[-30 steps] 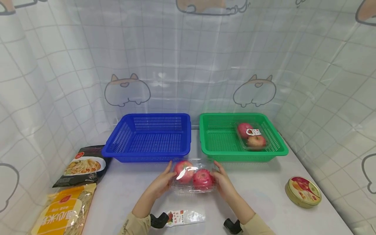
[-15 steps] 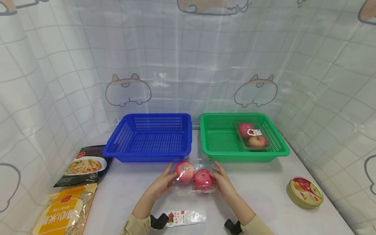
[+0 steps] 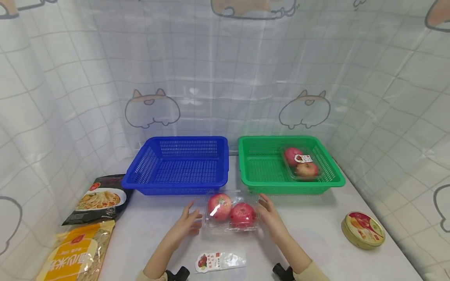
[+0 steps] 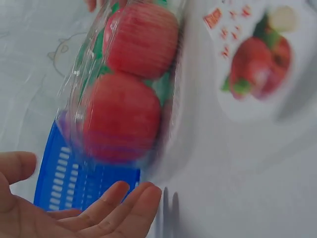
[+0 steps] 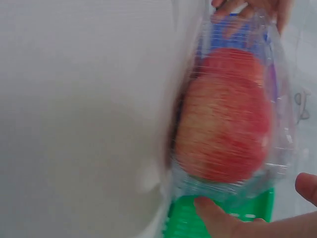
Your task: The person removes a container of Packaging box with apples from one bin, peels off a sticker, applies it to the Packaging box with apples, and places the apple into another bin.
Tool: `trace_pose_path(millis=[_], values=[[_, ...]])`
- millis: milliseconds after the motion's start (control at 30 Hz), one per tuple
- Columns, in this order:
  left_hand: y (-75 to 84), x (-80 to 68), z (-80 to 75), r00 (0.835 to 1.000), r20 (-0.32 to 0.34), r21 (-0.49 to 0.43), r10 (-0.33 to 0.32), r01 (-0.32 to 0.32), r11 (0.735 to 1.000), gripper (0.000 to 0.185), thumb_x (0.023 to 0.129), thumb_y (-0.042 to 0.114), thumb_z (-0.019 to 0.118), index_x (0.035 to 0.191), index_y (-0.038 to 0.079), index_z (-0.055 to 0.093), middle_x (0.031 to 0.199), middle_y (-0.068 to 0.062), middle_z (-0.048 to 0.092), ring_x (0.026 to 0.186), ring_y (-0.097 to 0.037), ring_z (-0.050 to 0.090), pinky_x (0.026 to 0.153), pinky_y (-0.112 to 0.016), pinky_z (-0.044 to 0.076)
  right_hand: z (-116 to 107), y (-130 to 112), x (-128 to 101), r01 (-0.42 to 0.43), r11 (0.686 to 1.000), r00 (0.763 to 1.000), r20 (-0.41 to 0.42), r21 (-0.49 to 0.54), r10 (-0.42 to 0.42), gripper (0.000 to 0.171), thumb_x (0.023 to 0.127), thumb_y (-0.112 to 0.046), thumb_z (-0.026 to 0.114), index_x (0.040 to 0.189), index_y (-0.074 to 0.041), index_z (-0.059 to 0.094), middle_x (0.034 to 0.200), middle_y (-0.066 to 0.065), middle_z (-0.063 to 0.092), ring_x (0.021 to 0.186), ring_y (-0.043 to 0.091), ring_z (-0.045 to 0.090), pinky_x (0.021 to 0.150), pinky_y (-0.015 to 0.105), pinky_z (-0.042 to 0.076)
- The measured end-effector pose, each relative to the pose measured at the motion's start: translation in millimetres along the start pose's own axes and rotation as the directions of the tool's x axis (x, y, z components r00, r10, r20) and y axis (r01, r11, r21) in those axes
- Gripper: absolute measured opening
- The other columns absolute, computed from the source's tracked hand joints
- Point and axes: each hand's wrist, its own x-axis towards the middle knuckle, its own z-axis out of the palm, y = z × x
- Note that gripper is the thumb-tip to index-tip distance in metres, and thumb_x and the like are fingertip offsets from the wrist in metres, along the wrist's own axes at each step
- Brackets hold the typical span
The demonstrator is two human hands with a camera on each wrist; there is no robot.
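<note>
At the lower centre of the head view, a clear plastic clamshell pack of two red apples (image 3: 231, 212) rests on the white table (image 3: 316, 242), just in front of the blue and green baskets. The left hand (image 3: 188, 224) hovers beside it, fingers spread and apart from it — the right hand (image 3: 268, 218) flanks the other end, fingers relaxed, and whether it touches the pack I cannot tell.

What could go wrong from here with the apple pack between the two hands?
1. The left hand is open and off the apple pack; only the right hand seems to touch it, so a one-sided lift may tip it.
2. The pack lies close to the blue basket and green basket; a push forward could knock their rims.
3. The loose label lies by the wrists and may get swept off.
</note>
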Motion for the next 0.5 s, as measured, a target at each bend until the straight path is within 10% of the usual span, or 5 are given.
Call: trace_pose_path(millis=[333,500], values=[[-9.5,-23.8,-2.5,0.998,-0.038,0.251,0.042,-0.031,0.967,0.049,0.088,0.013,0.058,0.126,-0.010,0.041,0.103,-0.017,0.057,0.090,-0.028,0.057,0.072,-0.041,0.050,16.6,-19.3,-27.8,0.332,0.919,0.939,-0.021,-0.212,-0.344,0.043,0.085,-0.002,0.060,0.126,-0.003,0.049,0.128,0.017,0.050,0.116,0.036,0.046,0.095,0.047,0.040],[-15.0,-32.5,3.9,0.982,0.046,0.529,0.182,-0.178,0.829,0.048,0.080,0.018,0.069,0.115,-0.010,0.053,0.102,-0.019,0.059,0.094,-0.036,0.057,0.083,-0.051,0.045,30.7,-14.3,-43.3,0.483,0.839,0.873,0.210,-0.250,-0.440,0.031,0.082,-0.003,0.064,0.112,-0.005,0.059,0.112,0.010,0.060,0.100,0.028,0.055,0.086,0.037,0.046]])
